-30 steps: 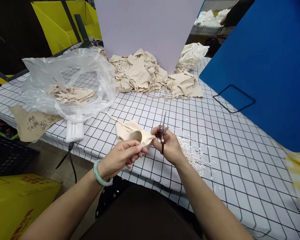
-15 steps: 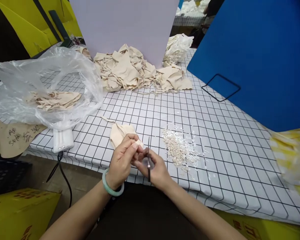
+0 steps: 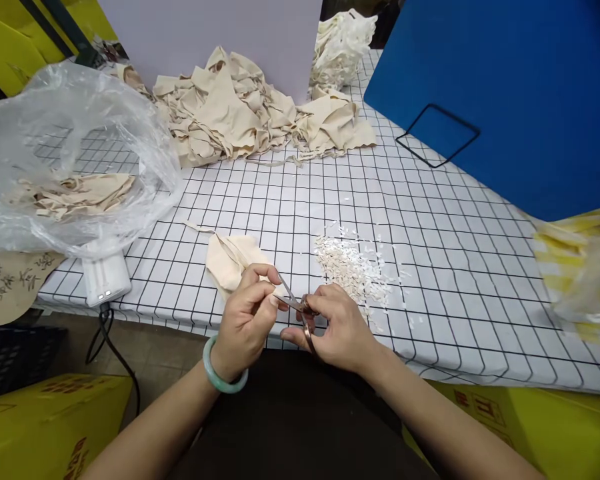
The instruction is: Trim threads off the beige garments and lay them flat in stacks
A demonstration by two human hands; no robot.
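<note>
My left hand [image 3: 253, 313] is closed, pinching an edge of a beige fabric piece [image 3: 237, 257] that lies partly on the table behind it. A pale green bangle [image 3: 223, 381] circles that wrist. My right hand [image 3: 337, 323] grips a small pair of scissors [image 3: 300, 307], blades apart and pointing left at the pinched fabric edge. The exact spot between the blades is partly hidden by my left fingers. To the right of the scissors lies a scattered pile of small white and beige snippets [image 3: 353, 267].
A heap of beige fabric pieces [image 3: 230, 113] lies at the back against a pale lilac board [image 3: 215, 33]. On the left are a clear plastic bag [image 3: 150, 127] with fabric inside and a white power strip [image 3: 107, 277]. A blue board [image 3: 510, 100] leans in at the right over the checked tablecloth [image 3: 455, 287].
The scissors have swung from pointing away from me to pointing left, and their blades now reach the fabric edge in my left hand. The view has tilted down slightly.
</note>
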